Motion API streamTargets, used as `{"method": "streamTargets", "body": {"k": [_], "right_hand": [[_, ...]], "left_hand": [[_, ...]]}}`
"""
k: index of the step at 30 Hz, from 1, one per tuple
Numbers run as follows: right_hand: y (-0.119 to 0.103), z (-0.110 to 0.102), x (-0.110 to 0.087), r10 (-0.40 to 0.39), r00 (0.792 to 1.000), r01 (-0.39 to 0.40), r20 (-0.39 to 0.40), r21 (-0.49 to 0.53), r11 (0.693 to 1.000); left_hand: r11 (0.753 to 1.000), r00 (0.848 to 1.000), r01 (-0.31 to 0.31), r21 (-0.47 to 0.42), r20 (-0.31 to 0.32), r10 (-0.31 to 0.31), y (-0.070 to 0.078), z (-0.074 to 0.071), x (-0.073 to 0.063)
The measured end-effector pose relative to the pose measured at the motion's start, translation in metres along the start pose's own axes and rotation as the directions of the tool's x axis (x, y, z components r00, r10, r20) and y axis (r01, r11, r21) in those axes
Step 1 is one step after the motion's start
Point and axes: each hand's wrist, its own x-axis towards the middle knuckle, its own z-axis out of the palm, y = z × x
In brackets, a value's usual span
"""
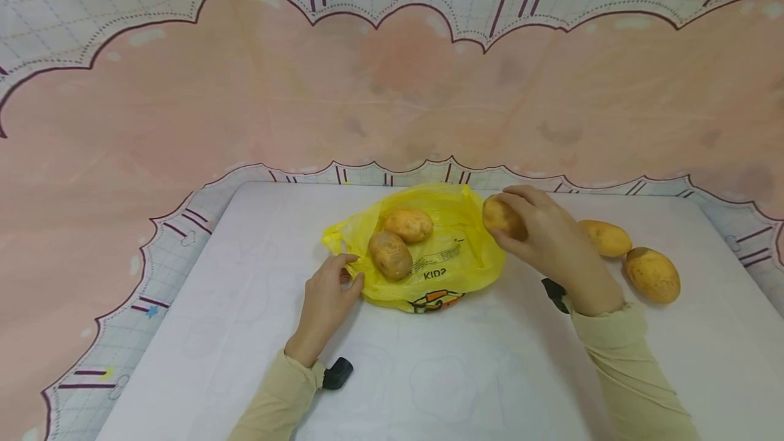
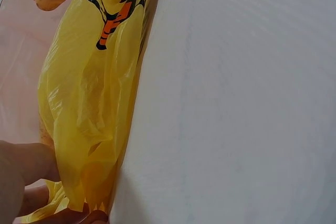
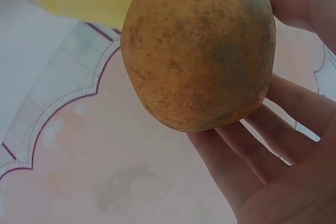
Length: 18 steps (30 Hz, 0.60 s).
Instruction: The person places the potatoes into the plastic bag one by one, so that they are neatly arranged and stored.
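Observation:
A yellow plastic bag (image 1: 465, 271) lies spread with its mouth open on the white table, two potatoes (image 1: 409, 225) inside it. My left hand (image 1: 327, 295) pinches the bag's left edge; in the left wrist view the thumb (image 2: 31, 166) is on one side of the plastic, with fingertips low at its edge. Gripped between thumb and fingers of my right hand (image 1: 551, 243) is another potato (image 1: 499, 216), held up at the bag's right rim. Seen from the right wrist, this potato (image 3: 199, 51) is brown and speckled, with a greenish patch.
Two more potatoes, one (image 1: 606, 238) partly behind the right hand and one (image 1: 652, 275) nearer, lie on the table (image 1: 416, 386) at right. A patterned pink and white cloth (image 1: 367, 101) rises behind the table's far edge. Black wrist devices (image 1: 337, 373) sit at both sleeves.

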Motion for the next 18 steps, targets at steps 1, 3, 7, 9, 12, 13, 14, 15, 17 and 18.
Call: {"method": "streamTargets", "body": {"k": [1,3,7,9,12,13,14,15,17,18], "right_hand": [[-0.001,0.001,0.001,0.002,1.0,-0.002,0.003,0.002,1.0],[-0.002,0.002,0.004,0.002,1.0,-0.002,0.009,0.007,1.0],[-0.005,0.006,0.007,0.0,1.0,0.0,0.006,0.014,1.0],[-0.006,0.007,0.008,-0.006,1.0,0.006,0.003,0.019,1.0],[-0.007,0.01,0.01,-0.017,1.0,0.017,0.002,0.025,1.0],[-0.008,0.01,0.011,-0.021,1.0,0.021,0.002,0.027,0.999],[-0.008,0.011,0.012,-0.025,1.0,0.025,0.002,0.031,0.999],[-0.009,0.012,0.013,-0.029,1.0,0.029,0.003,0.035,0.999],[-0.009,0.014,0.014,-0.036,0.999,0.036,0.002,0.041,0.999],[-0.01,0.015,0.015,-0.04,0.999,0.04,0.002,0.043,0.998]], "left_hand": [[1.0,1.0,0.0,0.0,0.001,0.0,0.0,0.0,0.0],[1.0,1.0,0.001,0.0,0.003,-0.001,0.0,0.0,0.0],[1.0,1.0,0.003,-0.003,0.004,-0.003,0.001,-0.001,0.0],[1.0,1.0,0.004,-0.004,0.005,-0.004,0.001,-0.001,0.0],[1.0,1.0,0.007,-0.005,0.007,-0.007,0.001,-0.001,0.001],[1.0,1.0,0.008,-0.005,0.008,-0.008,0.0,-0.001,0.001],[1.0,1.0,0.009,-0.004,0.009,-0.009,0.0,-0.001,0.001],[1.0,1.0,0.01,-0.004,0.009,-0.01,0.0,-0.001,0.001],[1.0,1.0,0.01,-0.004,0.01,-0.01,0.0,-0.001,0.001],[1.0,1.0,0.01,-0.003,0.009,-0.01,0.0,-0.001,0.001]]}}
